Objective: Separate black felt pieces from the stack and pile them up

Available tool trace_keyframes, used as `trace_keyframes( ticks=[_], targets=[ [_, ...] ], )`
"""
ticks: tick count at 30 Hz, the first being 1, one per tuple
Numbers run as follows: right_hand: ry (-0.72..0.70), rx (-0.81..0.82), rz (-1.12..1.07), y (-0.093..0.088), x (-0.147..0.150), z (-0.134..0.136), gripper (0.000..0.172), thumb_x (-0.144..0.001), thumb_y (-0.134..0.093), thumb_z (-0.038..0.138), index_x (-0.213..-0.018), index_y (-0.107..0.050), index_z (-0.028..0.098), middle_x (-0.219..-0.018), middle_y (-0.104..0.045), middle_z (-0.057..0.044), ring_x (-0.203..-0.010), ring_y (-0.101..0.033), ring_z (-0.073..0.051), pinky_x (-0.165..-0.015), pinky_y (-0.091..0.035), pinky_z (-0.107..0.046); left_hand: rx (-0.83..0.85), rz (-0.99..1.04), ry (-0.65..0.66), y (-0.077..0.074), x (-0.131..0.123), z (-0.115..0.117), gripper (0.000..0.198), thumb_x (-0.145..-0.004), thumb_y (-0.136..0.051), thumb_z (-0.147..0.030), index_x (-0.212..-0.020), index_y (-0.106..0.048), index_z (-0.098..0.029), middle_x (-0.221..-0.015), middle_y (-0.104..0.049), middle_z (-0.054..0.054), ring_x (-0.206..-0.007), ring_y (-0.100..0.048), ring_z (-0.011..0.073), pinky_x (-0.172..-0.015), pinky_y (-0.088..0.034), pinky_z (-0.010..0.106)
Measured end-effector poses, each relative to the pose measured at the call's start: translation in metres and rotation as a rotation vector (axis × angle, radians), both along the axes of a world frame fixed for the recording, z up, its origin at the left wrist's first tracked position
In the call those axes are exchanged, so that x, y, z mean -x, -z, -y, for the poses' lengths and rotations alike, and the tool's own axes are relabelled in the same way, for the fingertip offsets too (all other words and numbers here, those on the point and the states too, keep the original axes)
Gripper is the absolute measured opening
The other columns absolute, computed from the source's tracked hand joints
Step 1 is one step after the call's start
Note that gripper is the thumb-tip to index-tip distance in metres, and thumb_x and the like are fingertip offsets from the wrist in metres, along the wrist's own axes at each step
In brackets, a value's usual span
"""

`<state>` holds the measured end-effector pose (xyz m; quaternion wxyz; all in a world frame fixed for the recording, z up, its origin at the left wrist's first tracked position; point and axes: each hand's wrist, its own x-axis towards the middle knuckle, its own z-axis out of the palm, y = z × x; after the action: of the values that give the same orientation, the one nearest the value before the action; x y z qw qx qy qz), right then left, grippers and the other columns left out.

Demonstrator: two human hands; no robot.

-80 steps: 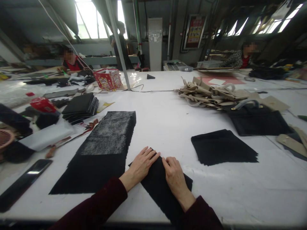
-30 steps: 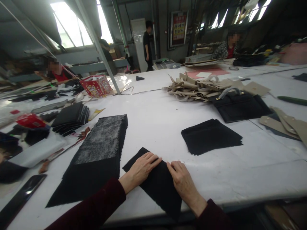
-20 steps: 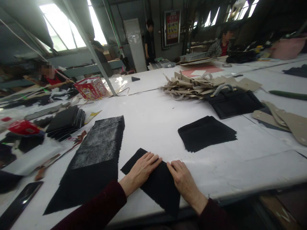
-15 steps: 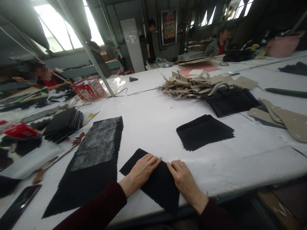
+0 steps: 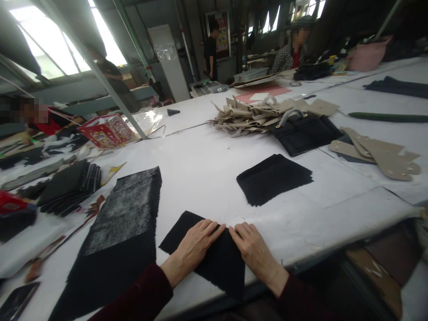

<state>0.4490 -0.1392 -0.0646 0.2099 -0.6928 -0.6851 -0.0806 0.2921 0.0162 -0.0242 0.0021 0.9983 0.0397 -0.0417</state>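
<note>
A folded black fabric piece point(image 5: 217, 263) lies at the table's near edge, its lower corner reaching the edge. My left hand point(image 5: 197, 243) rests across its upper part, fingers close together and bent on the far edge. From the right, my right hand point(image 5: 252, 247) has its fingertips on the same edge, almost meeting the left ones. Both hands are closed on the cloth; their thumbs are mostly hidden. Left of them is a long stack of black fabric point(image 5: 113, 267) with a greyish fuzzy panel on top. Beyond my right hand lies another black fabric stack point(image 5: 274, 178) with ragged edges.
A black handbag point(image 5: 306, 133) leans by a heap of beige pieces point(image 5: 247, 116). Beige straps point(image 5: 377, 154) lie at right. A red patterned bag point(image 5: 107, 131) stands near a pole point(image 5: 123, 107). A phone point(image 5: 18, 301) lies at lower left. Other people are beyond the table.
The view has turned slightly right, so the surroundings shift left. My fingertips have drawn closer together along the fabric's far edge.
</note>
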Motion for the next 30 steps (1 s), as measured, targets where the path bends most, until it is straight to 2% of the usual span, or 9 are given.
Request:
trace_keyframes(
  ticks=[7, 10, 14, 19, 23, 26, 30],
  targets=[
    [0.020, 0.023, -0.028, -0.001, -0.001, 0.006, 0.031, -0.091, -0.051, 0.007, -0.122, -0.057, 0.008, -0.095, -0.055, -0.009, -0.089, -0.047, -0.024, -0.080, -0.041, -0.039, -0.027, 0.005, 0.002, -0.002, -0.004, 0.006, 0.057, -0.092, -0.045, -0.007, -0.146, -0.035, -0.024, -0.128, -0.052, 0.006, -0.117, -0.049, 0.0231, -0.108, -0.036, 0.038],
    [0.030, 0.035, -0.020, 0.000, -0.001, 0.008, 0.031, -0.091, -0.053, 0.008, -0.122, -0.057, 0.009, -0.095, -0.055, -0.009, -0.088, -0.047, -0.024, -0.078, -0.040, -0.039, 0.005, 0.019, 0.020, 0.001, -0.005, 0.007, 0.053, -0.093, -0.044, -0.008, -0.144, -0.037, -0.020, -0.131, -0.052, 0.006, -0.117, -0.048, 0.0223, -0.109, -0.034, 0.036],
    [0.050, 0.035, -0.003, 0.001, -0.002, 0.009, 0.031, -0.092, -0.053, 0.009, -0.122, -0.057, 0.008, -0.095, -0.054, -0.009, -0.087, -0.046, -0.025, -0.077, -0.039, -0.040, 0.028, 0.010, 0.023, 0.004, -0.007, 0.010, 0.055, -0.092, -0.043, -0.007, -0.146, -0.035, -0.017, -0.127, -0.055, 0.007, -0.114, -0.050, 0.0217, -0.105, -0.037, 0.033],
    [0.066, 0.027, -0.012, 0.001, -0.003, 0.013, 0.032, -0.092, -0.051, 0.008, -0.124, -0.056, 0.008, -0.094, -0.054, -0.008, -0.086, -0.046, -0.024, -0.077, -0.038, -0.039, -0.007, 0.013, 0.020, 0.005, -0.011, 0.014, 0.065, -0.089, -0.045, -0.005, -0.150, -0.030, -0.024, -0.123, -0.055, 0.006, -0.114, -0.050, 0.0230, -0.108, -0.036, 0.039],
    [0.080, 0.043, -0.023, -0.002, -0.003, 0.018, 0.030, -0.091, -0.051, 0.006, -0.121, -0.057, 0.009, -0.094, -0.053, -0.007, -0.085, -0.045, -0.023, -0.076, -0.038, -0.039, -0.023, 0.044, 0.024, 0.009, -0.012, 0.016, 0.065, -0.088, -0.043, -0.003, -0.149, -0.032, -0.023, -0.124, -0.054, 0.008, -0.115, -0.050, 0.0236, -0.110, -0.033, 0.043],
    [0.090, 0.062, -0.028, -0.003, -0.002, 0.021, 0.029, -0.092, -0.051, 0.007, -0.120, -0.057, 0.009, -0.094, -0.053, -0.007, -0.085, -0.045, -0.023, -0.076, -0.038, -0.039, 0.010, 0.059, 0.045, 0.011, -0.012, 0.016, 0.061, -0.088, -0.042, -0.002, -0.147, -0.036, -0.020, -0.132, -0.051, 0.008, -0.120, -0.047, 0.0233, -0.111, -0.033, 0.040],
    [0.110, 0.058, -0.037, -0.001, -0.002, 0.024, 0.029, -0.091, -0.053, 0.009, -0.120, -0.057, 0.009, -0.094, -0.053, -0.007, -0.085, -0.045, -0.023, -0.077, -0.038, -0.039, 0.040, 0.058, 0.051, 0.012, -0.015, 0.018, 0.062, -0.087, -0.041, 0.000, -0.147, -0.036, -0.017, -0.128, -0.055, 0.008, -0.117, -0.049, 0.0227, -0.106, -0.038, 0.037]
  ],
)
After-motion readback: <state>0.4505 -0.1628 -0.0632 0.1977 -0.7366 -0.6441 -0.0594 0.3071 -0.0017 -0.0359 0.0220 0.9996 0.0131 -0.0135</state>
